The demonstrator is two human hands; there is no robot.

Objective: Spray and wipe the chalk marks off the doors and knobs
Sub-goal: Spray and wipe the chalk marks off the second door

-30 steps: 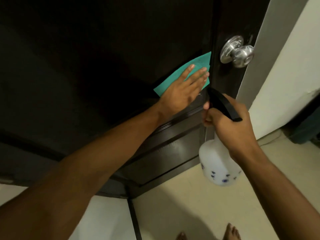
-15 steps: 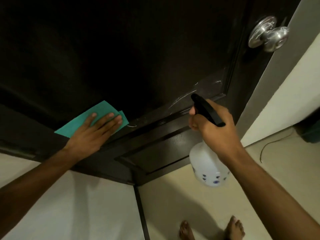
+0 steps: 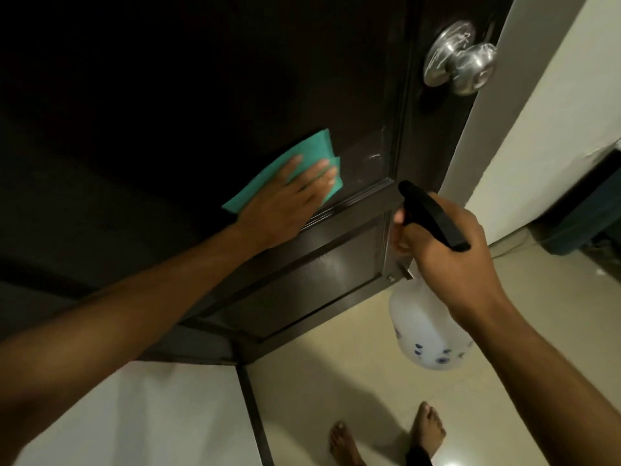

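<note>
Left hand (image 3: 285,203) flat, fingers straight and together, pressing a folded teal wiping cloth (image 3: 302,163) against the dark brown panelled wooden door (image 3: 201,79). Cloth sticks out past the fingertips and to the left of the hand; its lower edge sits just above the panel's moulding.

Faint white chalk marks (image 3: 373,158) on the door just right of the left fingertips, in the panel's lower right corner, not covered by the cloth.

Right hand (image 3: 447,250) curled round the black trigger head (image 3: 433,215) of a translucent white plastic spray bottle with blue dots (image 3: 426,334). Bottle body hangs below the hand; nozzle points up-left toward the door, close to the moulding. Can't tell if the trigger is squeezed.

Round silver metal door knob (image 3: 462,60) well above the right hand, at the door's edge, with whitish scribbles on its surface.

Bare feet (image 3: 426,428) on the pale tiled floor (image 3: 336,364) below the right arm.
</note>
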